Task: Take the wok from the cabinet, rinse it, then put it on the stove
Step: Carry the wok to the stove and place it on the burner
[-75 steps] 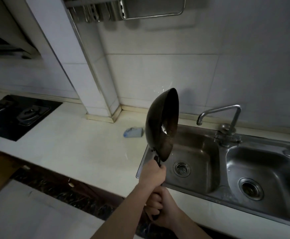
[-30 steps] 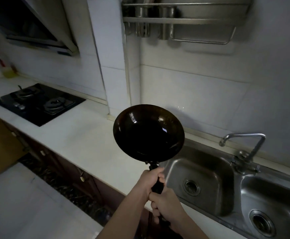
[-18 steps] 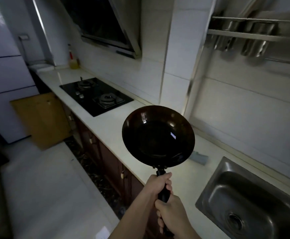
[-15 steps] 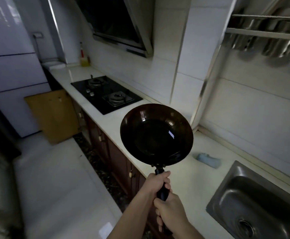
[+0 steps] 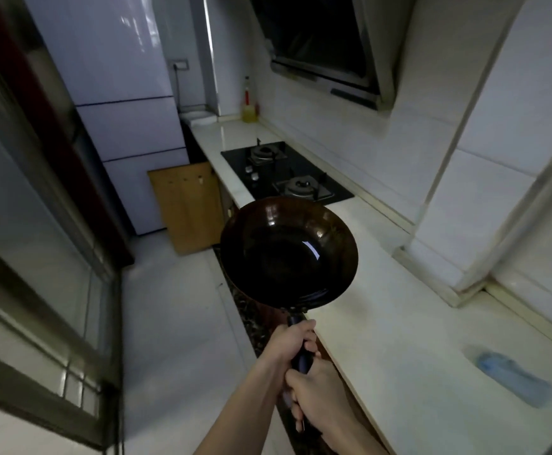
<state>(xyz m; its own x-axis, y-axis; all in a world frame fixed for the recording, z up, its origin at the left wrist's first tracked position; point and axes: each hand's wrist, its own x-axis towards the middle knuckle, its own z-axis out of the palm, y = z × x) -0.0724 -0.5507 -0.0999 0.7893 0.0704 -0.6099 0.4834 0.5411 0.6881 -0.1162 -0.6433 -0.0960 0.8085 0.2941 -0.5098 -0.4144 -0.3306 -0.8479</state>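
Holding the wok by its dark handle, the left hand grips in front and the right hand grips behind. It hangs in the air over the counter edge, well short of the stove.

A narrow, dim kitchen runs away from the camera. A pale glossy tiled floor lies between a dark-framed glass sliding door on the left and a long cream stone countertop on the right. White wall tiles rise behind the countertop under a slanted dark range hood. At the far end stands a tall white refrigerator, with a light wooden panel just beside it.
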